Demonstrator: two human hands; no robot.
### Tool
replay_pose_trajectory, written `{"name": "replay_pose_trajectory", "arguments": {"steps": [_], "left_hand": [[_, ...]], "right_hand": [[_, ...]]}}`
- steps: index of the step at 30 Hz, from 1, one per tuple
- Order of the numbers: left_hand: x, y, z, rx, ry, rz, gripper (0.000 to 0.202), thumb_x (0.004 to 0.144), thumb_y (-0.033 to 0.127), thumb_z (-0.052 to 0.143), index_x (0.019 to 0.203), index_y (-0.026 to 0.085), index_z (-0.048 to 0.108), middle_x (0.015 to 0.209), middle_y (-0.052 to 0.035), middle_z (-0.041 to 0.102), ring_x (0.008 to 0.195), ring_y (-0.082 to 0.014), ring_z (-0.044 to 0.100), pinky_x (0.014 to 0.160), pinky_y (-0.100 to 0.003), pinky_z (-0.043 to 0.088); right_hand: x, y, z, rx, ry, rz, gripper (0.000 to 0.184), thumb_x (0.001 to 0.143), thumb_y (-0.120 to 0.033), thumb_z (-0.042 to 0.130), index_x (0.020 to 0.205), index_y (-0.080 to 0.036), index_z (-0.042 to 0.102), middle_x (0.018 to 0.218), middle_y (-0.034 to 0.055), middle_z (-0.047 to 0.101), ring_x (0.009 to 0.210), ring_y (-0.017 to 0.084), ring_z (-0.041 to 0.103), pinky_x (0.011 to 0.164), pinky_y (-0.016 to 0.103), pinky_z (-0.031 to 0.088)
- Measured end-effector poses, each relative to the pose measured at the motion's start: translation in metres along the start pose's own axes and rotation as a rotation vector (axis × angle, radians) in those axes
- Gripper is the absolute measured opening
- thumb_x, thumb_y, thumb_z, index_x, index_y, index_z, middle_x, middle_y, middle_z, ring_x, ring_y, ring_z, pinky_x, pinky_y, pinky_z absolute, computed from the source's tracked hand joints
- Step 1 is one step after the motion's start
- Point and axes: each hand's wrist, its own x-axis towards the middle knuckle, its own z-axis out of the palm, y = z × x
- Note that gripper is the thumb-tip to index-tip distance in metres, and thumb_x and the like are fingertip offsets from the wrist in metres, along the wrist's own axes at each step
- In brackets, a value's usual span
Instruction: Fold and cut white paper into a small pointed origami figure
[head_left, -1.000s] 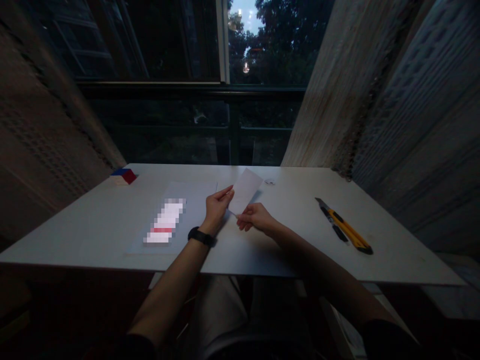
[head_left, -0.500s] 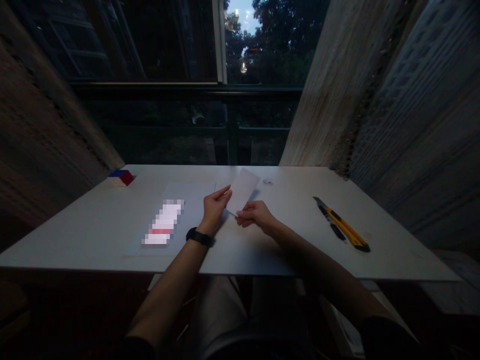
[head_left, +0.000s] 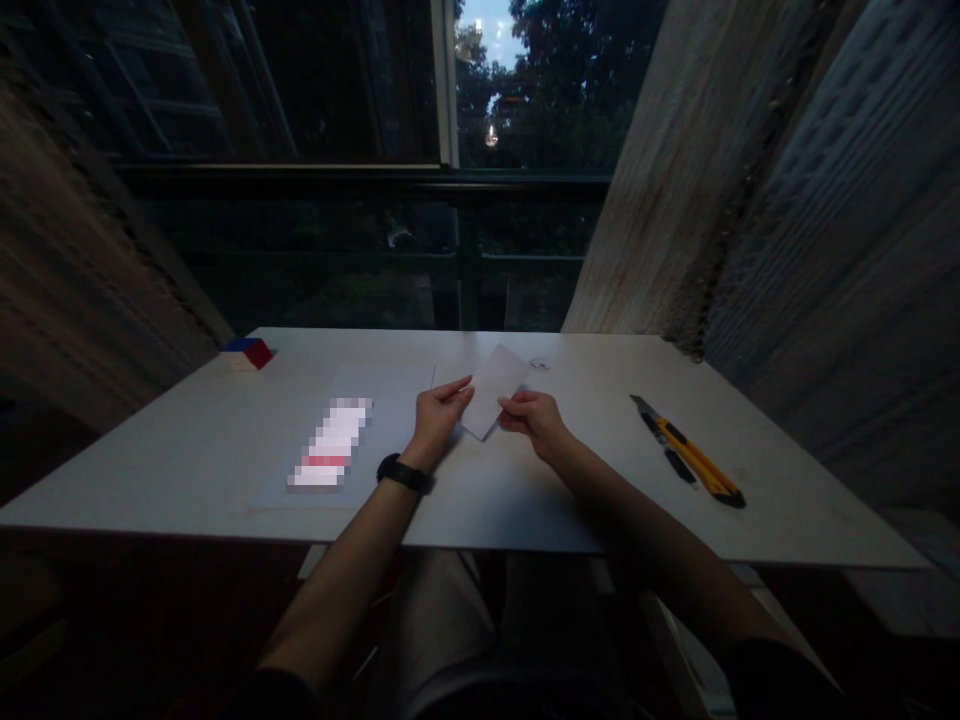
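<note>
Saw a white table (head_left: 187,440). Found a yellow knife (head_left: 705,468) on its right side, with a black pen (head_left: 666,453) just beside it. Spotted a red and blue block (head_left: 250,351) at the far left corner and a big sheet of paper (head_left: 382,395) lying flat. Noticed a dark window (head_left: 525,100) behind, a curtain (head_left: 787,200) at the right.

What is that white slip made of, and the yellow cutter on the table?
The white slip, pinched between the left hand and right hand, looks like thin matte paper: flat, sharp-cornered, no shine. The yellow cutter seems smooth plastic; its grey tip is probably a metal blade, though the dim light leaves that open.
</note>
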Motion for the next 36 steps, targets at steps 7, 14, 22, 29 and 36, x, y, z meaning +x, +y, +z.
{"name": "replay_pose_trajectory", "arguments": {"steps": [7,14,22,29,36], "left_hand": [[0.001,-0.003,0.000,0.005,0.000,-0.006,0.044,0.058,0.033,0.075,0.096,0.011,0.069,0.088,-0.0121,0.070,0.078,-0.0207,0.063,0.076,-0.032,0.048],[-0.004,0.004,0.003,-0.023,-0.020,-0.046,0.044,0.057,0.032,0.075,0.096,0.011,0.069,0.084,-0.0112,0.070,0.072,-0.0183,0.063,0.072,-0.030,0.048],[-0.007,0.008,0.003,-0.008,-0.112,-0.094,0.056,0.058,0.032,0.075,0.107,0.009,0.063,0.067,-0.0065,0.069,0.061,-0.0148,0.061,0.063,-0.027,0.046],[-0.007,0.009,0.003,-0.018,-0.110,-0.116,0.052,0.056,0.034,0.076,0.101,0.009,0.066,0.074,-0.0097,0.070,0.063,-0.0167,0.061,0.061,-0.027,0.046],[-0.009,0.009,0.002,0.018,-0.170,-0.202,0.035,0.059,0.043,0.073,0.068,0.010,0.068,0.063,-0.0070,0.065,0.051,-0.0122,0.055,0.049,-0.023,0.040]], "right_hand": [[0.002,0.000,-0.004,0.037,0.017,0.003,0.018,0.065,-0.024,0.068,0.057,-0.013,0.056,0.054,0.0053,0.063,0.049,0.014,0.059,0.047,0.024,0.050],[0.009,-0.002,-0.009,0.152,0.160,-0.073,0.016,0.062,-0.019,0.071,0.062,-0.015,0.055,0.054,0.0020,0.062,0.050,0.012,0.059,0.048,0.022,0.051],[0.012,-0.004,-0.014,0.157,0.160,-0.126,0.021,0.061,-0.022,0.072,0.060,-0.017,0.052,0.054,-0.0008,0.059,0.049,0.011,0.056,0.050,0.025,0.053],[0.007,0.000,-0.012,0.043,0.025,-0.085,0.026,0.057,-0.026,0.076,0.058,-0.015,0.052,0.060,0.0034,0.062,0.053,0.013,0.059,0.054,0.027,0.054],[0.003,-0.002,-0.008,-0.022,-0.077,0.007,0.027,0.065,-0.037,0.069,0.064,-0.014,0.056,0.056,0.0046,0.061,0.048,0.014,0.058,0.046,0.027,0.051]]}}
